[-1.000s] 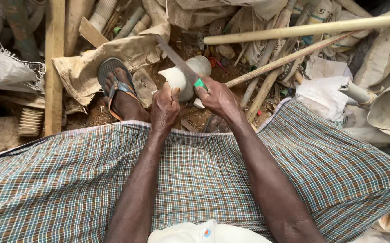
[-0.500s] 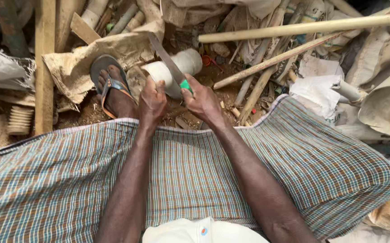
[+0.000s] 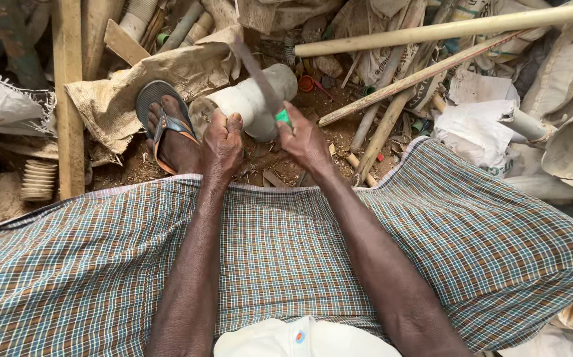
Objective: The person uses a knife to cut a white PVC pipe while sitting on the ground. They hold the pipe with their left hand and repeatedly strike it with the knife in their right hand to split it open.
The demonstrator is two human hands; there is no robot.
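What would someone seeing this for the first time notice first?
Dead centre, the left hand steadies a short white pipe piece on the ground while the right hand holds a green-handled blade across it. Below them a checked cloth spreads over the lap and fills the lower frame. Just left of the pipe a foot in a sandal rests on sacking, with long pale poles lying at upper right.

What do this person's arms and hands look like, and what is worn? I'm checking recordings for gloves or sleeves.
Both arms are bare from above the elbow down, with no sleeves in view. The left hand and right hand wear no gloves, and no rings, watch or bands are visible. A checked cloth in blue, brown and white covers the lap.
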